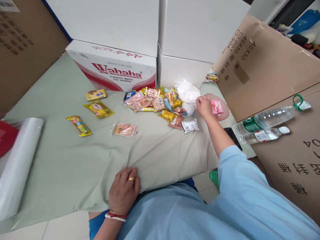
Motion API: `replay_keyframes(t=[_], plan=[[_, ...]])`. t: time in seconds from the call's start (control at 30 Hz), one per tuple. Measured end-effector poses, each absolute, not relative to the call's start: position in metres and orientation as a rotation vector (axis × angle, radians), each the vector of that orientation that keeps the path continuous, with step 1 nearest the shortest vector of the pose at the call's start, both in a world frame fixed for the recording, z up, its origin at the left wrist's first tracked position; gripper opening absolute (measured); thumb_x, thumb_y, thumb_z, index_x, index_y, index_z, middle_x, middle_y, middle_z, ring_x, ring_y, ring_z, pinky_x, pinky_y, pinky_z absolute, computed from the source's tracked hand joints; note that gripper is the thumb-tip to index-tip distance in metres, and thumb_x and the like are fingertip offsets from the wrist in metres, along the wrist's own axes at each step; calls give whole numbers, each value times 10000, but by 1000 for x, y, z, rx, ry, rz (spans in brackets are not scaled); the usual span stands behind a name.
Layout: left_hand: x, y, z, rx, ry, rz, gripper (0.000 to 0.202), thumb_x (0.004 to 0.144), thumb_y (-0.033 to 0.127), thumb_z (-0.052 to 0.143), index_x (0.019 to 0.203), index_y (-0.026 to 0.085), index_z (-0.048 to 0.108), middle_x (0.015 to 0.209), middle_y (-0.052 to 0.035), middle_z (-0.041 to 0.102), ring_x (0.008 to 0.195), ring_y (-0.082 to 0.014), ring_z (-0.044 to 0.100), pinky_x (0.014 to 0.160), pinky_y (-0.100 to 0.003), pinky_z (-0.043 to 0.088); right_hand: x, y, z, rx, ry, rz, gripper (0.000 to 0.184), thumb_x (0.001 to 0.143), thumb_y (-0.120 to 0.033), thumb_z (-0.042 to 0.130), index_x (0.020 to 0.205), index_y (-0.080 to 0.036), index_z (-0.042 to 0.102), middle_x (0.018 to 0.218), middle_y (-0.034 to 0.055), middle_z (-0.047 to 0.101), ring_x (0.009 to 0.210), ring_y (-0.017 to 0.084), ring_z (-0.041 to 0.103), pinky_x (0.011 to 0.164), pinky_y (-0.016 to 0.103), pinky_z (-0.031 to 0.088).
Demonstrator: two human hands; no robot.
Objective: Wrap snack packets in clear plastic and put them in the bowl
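Note:
My right hand [204,106] reaches to the far side of the table, its fingers drawn together at the right edge of a white bowl [196,91] with crumpled clear plastic bags [186,89] on it. What the fingertips pinch, if anything, is hidden. Just right of that hand, a pink packet [217,107] lies on a pink scalloped plate [226,110]. My left hand [124,190], with a ring, rests loosely closed on the cloth at the near edge. Left of the bowl is a pile of wrapped snacks [147,101]; a white packet [190,125] lies in front.
Separate snack packets [98,109] lie on the left half. A Wahaha carton [115,70] and white boxes stand behind. At left is a plastic roll [22,163]. Right are a dark phone [233,138], two water bottles [270,118] and brown cardboard [265,66].

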State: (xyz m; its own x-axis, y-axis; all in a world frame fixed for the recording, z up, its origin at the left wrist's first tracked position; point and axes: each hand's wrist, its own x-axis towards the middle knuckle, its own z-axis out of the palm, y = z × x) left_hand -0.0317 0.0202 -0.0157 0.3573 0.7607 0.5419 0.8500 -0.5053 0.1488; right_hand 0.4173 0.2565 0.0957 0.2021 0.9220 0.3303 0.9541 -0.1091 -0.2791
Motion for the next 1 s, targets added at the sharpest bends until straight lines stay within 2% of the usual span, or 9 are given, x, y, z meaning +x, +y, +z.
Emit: replay_keyframes(t=[0.13,0.27,0.37,0.43,0.57,0.63,0.77,0.9,1.0], plan=[[-33,18,-16,-2487,-1591,-1009,143,967,162,607,1074,193,696,993,-92,727,996,-272,687,899,-394,560,400,228,114,-1651,-1186,-104,193,1014,-352,489,1014,-214,623,951,68,675,884,224,635,848,375,523],[-19,21,1,-2587,-2147,-1490,200,1025,358,577,1015,224,725,943,-62,745,886,-225,709,820,-364,572,336,153,109,-1345,-1078,523,269,959,-522,645,977,-257,601,698,-45,539,558,134,504,560,268,444],[7,30,22,-2693,-2662,-1992,403,989,598,578,1064,227,718,930,-61,748,835,-227,720,723,-356,595,275,94,89,-1272,-1183,989,312,930,-558,700,982,-254,653,713,-39,579,560,124,521,545,261,447],[23,39,32,-2372,-2888,-2476,501,908,693,648,1092,228,674,1008,-64,738,907,-239,725,705,-345,600,245,64,76,-1307,-1264,1075,301,955,-543,678,970,-243,675,741,-26,609,602,131,545,579,269,468],[36,49,43,-1578,-3123,-2687,555,825,702,752,687,223,510,597,36,517,567,-124,531,536,-239,448,218,33,57,-1413,-1496,810,221,1027,-442,581,991,-279,725,854,30,667,758,196,618,699,343,531],[37,47,49,-1675,-3173,-2768,576,836,745,710,688,213,547,620,19,533,568,-130,539,500,-239,418,216,27,51,-1381,-1702,692,226,1035,-390,544,1042,-320,759,892,64,688,813,244,636,743,409,550],[41,43,54,-1943,-3140,-2808,449,766,590,848,935,200,704,895,-39,696,811,-185,658,642,-271,530,218,19,44,-1290,-2063,586,290,1020,-313,530,1141,-360,789,858,87,686,800,275,603,719,457,532],[46,43,46,-1857,-3001,-2763,254,740,376,863,805,192,701,806,-23,711,802,-168,660,790,-293,527,217,19,44,-1313,-1899,697,253,1003,-384,603,1213,-347,738,1055,93,682,903,269,625,815,467,565],[47,40,42,-1931,-2953,-2816,216,749,350,837,836,195,716,850,-32,738,839,-183,687,844,-324,539,217,32,40,-1539,-1485,785,506,904,-484,719,1361,-289,625,1277,133,614,958,258,624,798,437,584]])
